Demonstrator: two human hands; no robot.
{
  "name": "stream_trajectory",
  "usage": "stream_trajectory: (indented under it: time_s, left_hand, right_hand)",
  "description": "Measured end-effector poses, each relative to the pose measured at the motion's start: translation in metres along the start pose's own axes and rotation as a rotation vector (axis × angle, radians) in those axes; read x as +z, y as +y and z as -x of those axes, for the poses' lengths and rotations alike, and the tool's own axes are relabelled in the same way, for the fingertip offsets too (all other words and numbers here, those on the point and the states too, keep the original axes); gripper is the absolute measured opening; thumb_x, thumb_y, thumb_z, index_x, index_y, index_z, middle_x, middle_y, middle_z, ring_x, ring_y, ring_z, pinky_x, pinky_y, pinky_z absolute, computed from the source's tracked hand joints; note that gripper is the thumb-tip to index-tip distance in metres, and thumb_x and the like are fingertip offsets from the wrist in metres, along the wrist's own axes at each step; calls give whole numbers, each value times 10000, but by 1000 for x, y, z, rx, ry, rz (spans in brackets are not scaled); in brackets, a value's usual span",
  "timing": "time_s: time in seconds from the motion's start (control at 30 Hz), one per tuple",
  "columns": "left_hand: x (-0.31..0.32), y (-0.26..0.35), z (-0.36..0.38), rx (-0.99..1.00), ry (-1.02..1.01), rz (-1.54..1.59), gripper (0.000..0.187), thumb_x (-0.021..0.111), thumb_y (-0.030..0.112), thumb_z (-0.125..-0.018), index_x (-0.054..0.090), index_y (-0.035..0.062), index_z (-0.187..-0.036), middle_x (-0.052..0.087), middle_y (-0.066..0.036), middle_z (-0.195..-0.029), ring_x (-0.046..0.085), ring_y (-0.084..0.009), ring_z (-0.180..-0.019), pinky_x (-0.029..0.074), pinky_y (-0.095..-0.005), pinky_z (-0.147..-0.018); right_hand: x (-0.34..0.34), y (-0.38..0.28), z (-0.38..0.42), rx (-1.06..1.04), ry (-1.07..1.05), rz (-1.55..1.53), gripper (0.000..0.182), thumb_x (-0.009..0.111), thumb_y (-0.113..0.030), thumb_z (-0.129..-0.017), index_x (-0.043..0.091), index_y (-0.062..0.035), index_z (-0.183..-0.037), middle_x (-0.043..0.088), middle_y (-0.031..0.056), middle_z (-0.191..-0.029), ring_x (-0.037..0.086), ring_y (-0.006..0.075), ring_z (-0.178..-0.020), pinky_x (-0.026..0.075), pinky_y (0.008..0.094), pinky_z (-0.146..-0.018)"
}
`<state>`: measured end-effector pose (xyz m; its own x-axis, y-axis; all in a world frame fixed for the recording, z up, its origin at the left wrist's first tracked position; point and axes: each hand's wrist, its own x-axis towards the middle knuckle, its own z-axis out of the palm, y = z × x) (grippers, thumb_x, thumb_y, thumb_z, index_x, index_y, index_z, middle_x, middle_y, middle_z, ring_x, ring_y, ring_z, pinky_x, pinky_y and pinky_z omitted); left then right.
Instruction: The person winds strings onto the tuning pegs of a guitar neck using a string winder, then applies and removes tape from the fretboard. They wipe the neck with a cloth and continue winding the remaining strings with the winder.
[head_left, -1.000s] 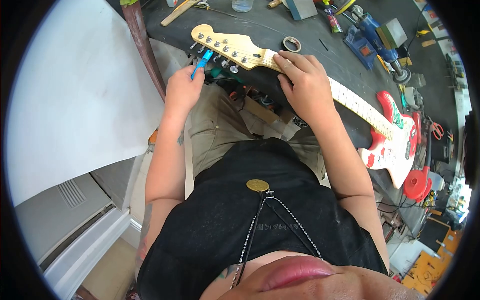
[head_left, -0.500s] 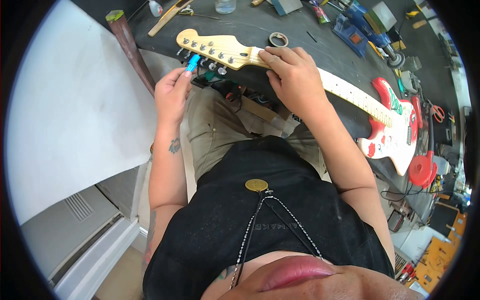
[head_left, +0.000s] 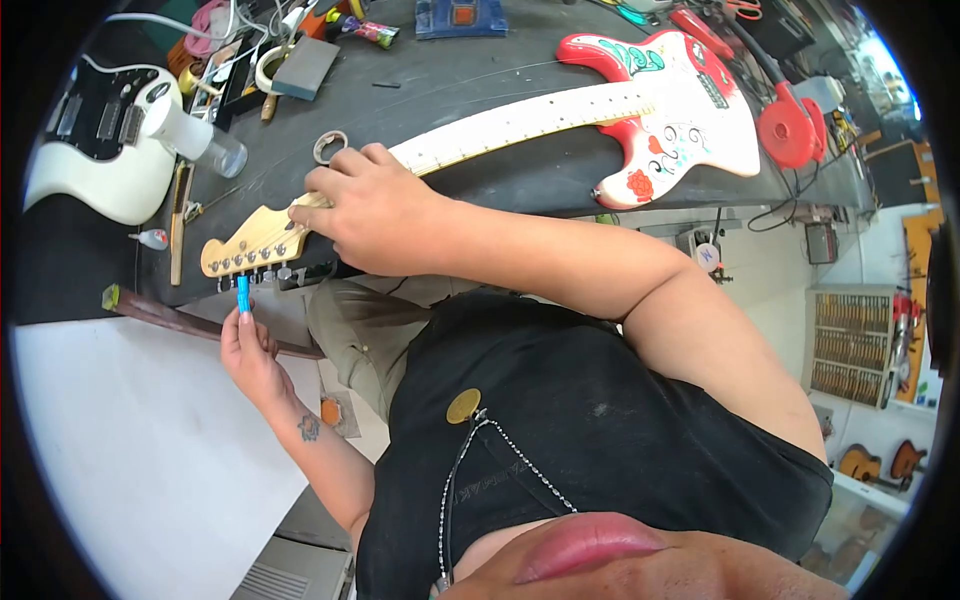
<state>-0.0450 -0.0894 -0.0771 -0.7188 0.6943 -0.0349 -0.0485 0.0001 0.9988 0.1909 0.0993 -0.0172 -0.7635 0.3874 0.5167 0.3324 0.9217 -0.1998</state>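
A red and white guitar [head_left: 690,120] with painted flowers lies on the dark workbench [head_left: 480,75], its pale neck pointing left. My left hand [head_left: 253,350] pinches a blue tool [head_left: 243,293] upright against the tuning pegs along the lower edge of the headstock [head_left: 250,240]. Over the neck beside the headstock rests my right hand [head_left: 365,210], its fingers curled across the strings. Its palm side is hidden, and so is the part of the neck under it.
A tape roll [head_left: 330,147] lies just beyond my right hand. At the left are a white guitar [head_left: 100,180], a clear bottle [head_left: 222,152] and a wooden-handled tool [head_left: 178,225]. A red blower-like device [head_left: 790,128] stands at the right.
The camera view has turned and shifted, bringing the white guitar into sight. The blue tool stays in my left hand at the pegs, and my right hand remains on the neck.
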Motion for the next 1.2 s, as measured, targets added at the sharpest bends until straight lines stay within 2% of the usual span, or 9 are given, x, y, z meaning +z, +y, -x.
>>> stream_trajectory:
  time_s: [0.23,0.4,0.5,0.57,0.6,0.63,0.7,0.77,1.2]
  left_hand:
    - [-4,1,7,-1,-9,-8,227,611,179,-1103,675,-7,-1215,409,80,-703,318,-9,-597,230,-224,-517]
    - [-16,-5,17,74,49,-7,243,611,166,-1099,663,-34,-1227,402,77,-703,310,-9,-606,226,-225,-532]
    - [-21,-15,23,150,130,81,248,592,151,-1101,648,-53,-1230,381,72,-688,295,-16,-597,228,-229,-541]
    - [-21,-22,29,175,173,120,248,585,147,-1102,644,-58,-1230,373,70,-682,291,-17,-593,229,-230,-542]
    - [-19,-28,31,149,195,98,247,582,146,-1103,644,-59,-1226,366,69,-679,290,-18,-592,227,-232,-539]
    - [-17,-32,32,126,218,78,246,579,146,-1104,643,-60,-1221,360,68,-676,289,-19,-590,226,-234,-536]
    - [-10,-37,37,106,190,74,247,580,148,-1105,644,-60,-1220,358,70,-674,287,-18,-589,224,-235,-533]
    - [-2,-38,41,81,159,66,248,582,151,-1106,646,-60,-1219,357,72,-673,285,-17,-588,223,-236,-530]
    - [24,-30,42,82,65,5,242,581,143,-1110,656,-61,-1217,381,69,-687,291,-12,-592,226,-240,-523]
  right_hand:
    - [-27,8,16,0,2,-29,518,830,-175,-806,738,-117,-1313,671,82,-1306,599,310,-1264,464,466,-1028]
    - [-114,76,59,-9,56,-134,390,856,-147,-801,735,-96,-1168,715,76,-1218,641,293,-1197,467,466,-1056]
    - [-178,159,108,376,217,9,321,827,-54,-818,755,-70,-1131,762,82,-1143,713,288,-1108,554,388,-993]
    - [-221,252,166,545,332,279,207,775,-158,-961,755,-41,-1131,792,81,-1017,758,216,-965,584,339,-894]
    - [-238,304,205,786,424,147,222,758,-172,-980,754,-34,-1153,796,70,-1040,752,183,-996,579,332,-902]
    - [-256,322,231,877,402,207,232,769,-171,-958,764,-44,-1153,798,91,-1043,756,213,-1006,578,352,-908]
    - [-277,333,257,962,383,271,245,779,-170,-937,775,-54,-1152,799,112,-1046,760,243,-1015,578,372,-913]
    - [-286,333,274,1014,194,324,258,770,-191,-942,773,-51,-1158,798,114,-1052,753,229,-1010,571,362,-913]
    - [-267,332,269,932,128,363,236,771,-188,-927,797,-70,-1130,761,136,-1027,722,274,-947,559,394,-869]
